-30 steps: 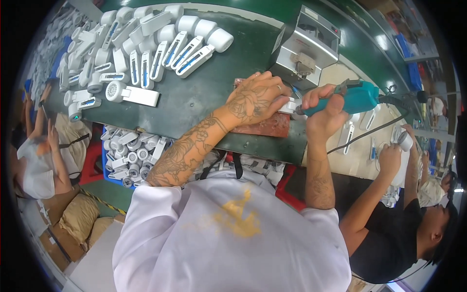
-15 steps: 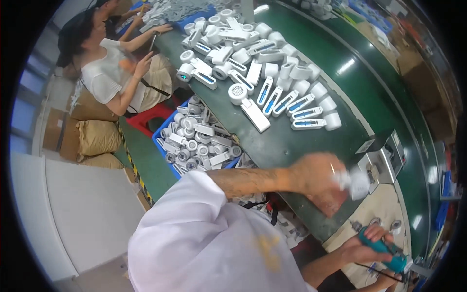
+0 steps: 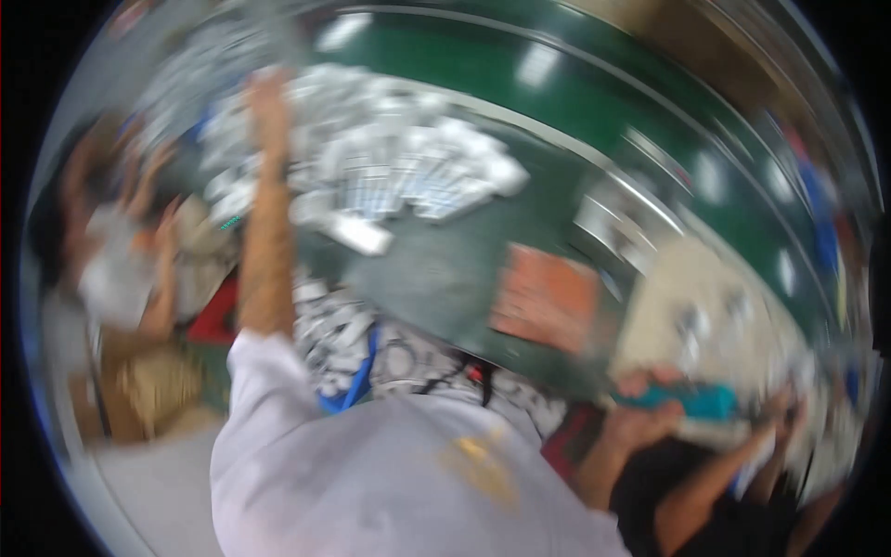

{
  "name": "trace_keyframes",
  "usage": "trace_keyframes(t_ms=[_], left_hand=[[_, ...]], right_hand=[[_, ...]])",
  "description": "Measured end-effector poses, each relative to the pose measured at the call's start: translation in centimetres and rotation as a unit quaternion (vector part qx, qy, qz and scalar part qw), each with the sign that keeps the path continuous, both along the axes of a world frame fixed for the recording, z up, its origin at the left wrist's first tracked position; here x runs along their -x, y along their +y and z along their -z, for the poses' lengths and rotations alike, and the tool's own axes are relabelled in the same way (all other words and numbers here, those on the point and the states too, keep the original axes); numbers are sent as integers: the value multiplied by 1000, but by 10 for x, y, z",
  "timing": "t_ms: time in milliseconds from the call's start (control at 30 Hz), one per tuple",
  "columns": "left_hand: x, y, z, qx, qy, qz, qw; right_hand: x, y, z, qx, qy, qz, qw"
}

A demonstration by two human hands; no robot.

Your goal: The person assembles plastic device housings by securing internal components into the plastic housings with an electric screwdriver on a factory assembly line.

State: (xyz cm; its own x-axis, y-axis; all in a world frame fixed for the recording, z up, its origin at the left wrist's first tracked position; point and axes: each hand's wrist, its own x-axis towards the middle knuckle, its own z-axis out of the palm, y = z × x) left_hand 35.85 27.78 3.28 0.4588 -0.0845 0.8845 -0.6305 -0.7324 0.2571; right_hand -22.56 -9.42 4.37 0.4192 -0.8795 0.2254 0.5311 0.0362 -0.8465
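My left arm stretches far forward, and my left hand (image 3: 269, 97) is over the far left part of a heap of white plastic handheld units (image 3: 371, 172). Motion smears its fingers, so whether it holds anything does not show. The units have long handles, some with blue strips; a number of them stand side by side in a fan-shaped row. At the lower right my right hand (image 3: 642, 422) is closed around a teal electric screwdriver (image 3: 705, 403), which lies roughly level. An orange-red square pad (image 3: 548, 297) rests on the green tabletop (image 3: 436, 278) between my hands.
A person in a white top (image 3: 121, 269) sits at the left. Close on my right, a person in black has hands (image 3: 781, 418) near the screwdriver. A blue bin (image 3: 357, 385) of white parts stands below the table edge. A metal fixture (image 3: 613, 223) sits beyond the pad.
My left hand has swung from the right, where it held a white part, to the far left heap. The view has turned and blurred. The screwdriver stays in my right hand.
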Motion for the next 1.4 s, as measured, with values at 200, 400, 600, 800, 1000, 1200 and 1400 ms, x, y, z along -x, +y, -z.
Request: trace_keyframes(t_ms=[200, 400, 600, 800, 1000, 1200, 1400], left_hand=[[303, -288, -57, 85, 414, 535, 731], [478, -464, -3, -286, 317, 559, 711], [510, -503, 22, -353, 368, 501, 699], [462, -444, 31, -155, 316, 548, 759], [406, -333, 10, -165, 185, 542, 803], [363, -290, 4, -201, 283, 561, 752], [343, -288, 26, -182, 300, 520, 779]], right_hand=[[8, 2, -13, 12, 54, -43, 998], [34, 4, -28, 33, 117, 0, 993], [69, 5, -20, 22, 93, -4, 995], [66, -11, -21, 16, 142, 25, 989], [22, -27, -25, 65, 110, 53, 990], [-60, -57, -37, 109, 47, -34, 992], [-160, -69, -42, 163, -10, -26, 986]])
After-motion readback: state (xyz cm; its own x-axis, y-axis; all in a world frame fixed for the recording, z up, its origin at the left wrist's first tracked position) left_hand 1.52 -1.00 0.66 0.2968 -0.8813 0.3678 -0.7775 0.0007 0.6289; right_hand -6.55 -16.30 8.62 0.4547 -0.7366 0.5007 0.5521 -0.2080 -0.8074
